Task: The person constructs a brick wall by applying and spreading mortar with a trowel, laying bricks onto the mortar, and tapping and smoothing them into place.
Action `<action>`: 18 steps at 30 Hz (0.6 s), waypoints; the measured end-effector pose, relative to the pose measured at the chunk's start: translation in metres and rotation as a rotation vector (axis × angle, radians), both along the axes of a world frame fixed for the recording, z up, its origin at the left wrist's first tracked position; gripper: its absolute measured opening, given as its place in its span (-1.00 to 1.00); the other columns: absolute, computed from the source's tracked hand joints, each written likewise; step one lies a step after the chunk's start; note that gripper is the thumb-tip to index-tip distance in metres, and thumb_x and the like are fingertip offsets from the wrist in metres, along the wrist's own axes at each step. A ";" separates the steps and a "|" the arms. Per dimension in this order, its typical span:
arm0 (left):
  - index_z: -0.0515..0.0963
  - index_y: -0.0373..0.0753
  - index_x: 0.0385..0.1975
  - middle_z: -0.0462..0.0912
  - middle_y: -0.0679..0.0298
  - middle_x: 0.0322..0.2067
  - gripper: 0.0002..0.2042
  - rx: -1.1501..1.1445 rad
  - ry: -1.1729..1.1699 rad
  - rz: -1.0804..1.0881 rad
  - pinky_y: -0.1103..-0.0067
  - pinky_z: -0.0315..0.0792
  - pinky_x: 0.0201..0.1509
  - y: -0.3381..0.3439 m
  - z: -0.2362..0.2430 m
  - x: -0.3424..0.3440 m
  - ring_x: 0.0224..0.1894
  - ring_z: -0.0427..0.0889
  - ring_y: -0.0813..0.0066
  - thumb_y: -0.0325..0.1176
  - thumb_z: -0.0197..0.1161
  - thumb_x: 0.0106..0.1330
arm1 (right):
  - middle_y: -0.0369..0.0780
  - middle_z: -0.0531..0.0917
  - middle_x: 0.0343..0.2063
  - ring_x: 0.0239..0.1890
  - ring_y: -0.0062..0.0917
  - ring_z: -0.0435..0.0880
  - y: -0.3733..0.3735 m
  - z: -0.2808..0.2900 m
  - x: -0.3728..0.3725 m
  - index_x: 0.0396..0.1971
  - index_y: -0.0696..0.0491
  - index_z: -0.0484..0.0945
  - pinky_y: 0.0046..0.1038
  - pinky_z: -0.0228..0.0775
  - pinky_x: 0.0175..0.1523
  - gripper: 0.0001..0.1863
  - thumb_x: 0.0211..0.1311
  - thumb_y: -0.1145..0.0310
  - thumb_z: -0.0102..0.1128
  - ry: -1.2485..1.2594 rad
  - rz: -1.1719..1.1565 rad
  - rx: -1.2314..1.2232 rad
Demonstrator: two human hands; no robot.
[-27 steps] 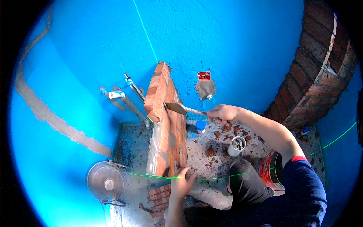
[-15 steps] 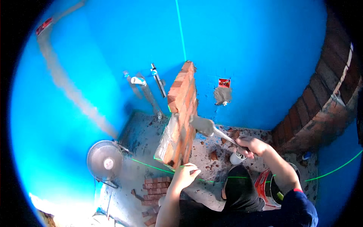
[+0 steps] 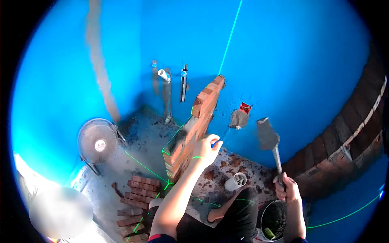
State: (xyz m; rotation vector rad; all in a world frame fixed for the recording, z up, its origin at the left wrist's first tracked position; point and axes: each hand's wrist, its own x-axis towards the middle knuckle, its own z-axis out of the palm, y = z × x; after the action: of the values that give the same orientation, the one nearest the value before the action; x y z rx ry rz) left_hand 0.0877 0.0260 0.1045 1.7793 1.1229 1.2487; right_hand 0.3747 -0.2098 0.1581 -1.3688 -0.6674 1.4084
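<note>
Left hand (image 3: 207,149) resting fingers on rough red brick wall (image 3: 193,128), right hand (image 3: 287,190) gripping flat steel trowel (image 3: 270,142)

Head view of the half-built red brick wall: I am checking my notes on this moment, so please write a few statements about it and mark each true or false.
1. The left hand rests on the half-built red brick wall. True.
2. The right hand holds a flat-bladed metal trowel with its blade pointing up. True.
3. The trowel blade is pressed against the brick wall. False: it is raised clear of the wall, in front of the blue painted wall.
4. The round standing fan is to the right of the brick wall. False: it stands to its left.
5. Loose red bricks lie stacked on the floor below the fan. True.
</note>
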 end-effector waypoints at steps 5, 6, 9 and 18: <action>0.61 -0.29 -0.23 0.73 0.23 -0.37 -0.81 -0.162 -0.046 -0.071 0.59 0.56 -0.19 0.019 -0.039 0.003 -0.33 0.69 0.54 -0.31 0.35 0.27 | -0.38 0.29 -0.80 -0.84 -0.68 0.17 -0.050 0.037 -0.029 -0.43 0.09 0.45 -0.54 -0.02 -0.76 -0.50 0.50 -0.05 -0.16 -0.464 -0.402 0.265; 0.61 -0.27 -0.23 0.73 0.20 -0.36 -0.79 -0.139 -0.081 -0.067 0.55 0.56 -0.19 0.026 -0.044 0.002 -0.32 0.71 0.48 -0.27 0.35 0.27 | -0.39 0.28 -0.81 -0.84 -0.69 0.17 -0.065 0.027 -0.023 -0.48 0.07 0.41 -0.55 -0.03 -0.75 -0.50 0.50 -0.04 -0.17 -0.552 -0.490 0.312; 0.61 -0.27 -0.23 0.71 0.07 -0.28 -0.78 -0.019 -0.059 -0.071 0.40 0.57 -0.14 0.038 -0.011 0.045 -0.19 0.73 0.22 -0.28 0.34 0.23 | -0.40 0.28 -0.85 -0.87 -0.70 0.21 -0.168 -0.072 0.041 -0.58 -0.03 0.32 -0.58 -0.03 -0.78 -0.41 0.40 -0.25 -0.15 -0.976 -0.722 0.249; 0.18 -0.36 0.20 0.27 -0.18 0.11 -0.41 0.301 -0.229 0.252 0.26 0.58 -0.05 0.080 0.018 0.051 0.00 0.55 -0.17 -0.50 0.30 0.19 | -0.38 0.29 -0.83 -0.85 -0.69 0.26 -0.225 -0.218 0.035 -0.57 -0.03 0.36 -0.53 0.01 -0.78 -0.43 0.40 -0.23 -0.11 -1.219 -0.749 -0.449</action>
State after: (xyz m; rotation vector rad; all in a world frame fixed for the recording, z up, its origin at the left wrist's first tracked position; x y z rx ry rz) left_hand 0.1383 0.1065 0.1224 1.6843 1.0952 1.8047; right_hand 0.4097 -0.4351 -0.0595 -2.4864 -0.4557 -0.0093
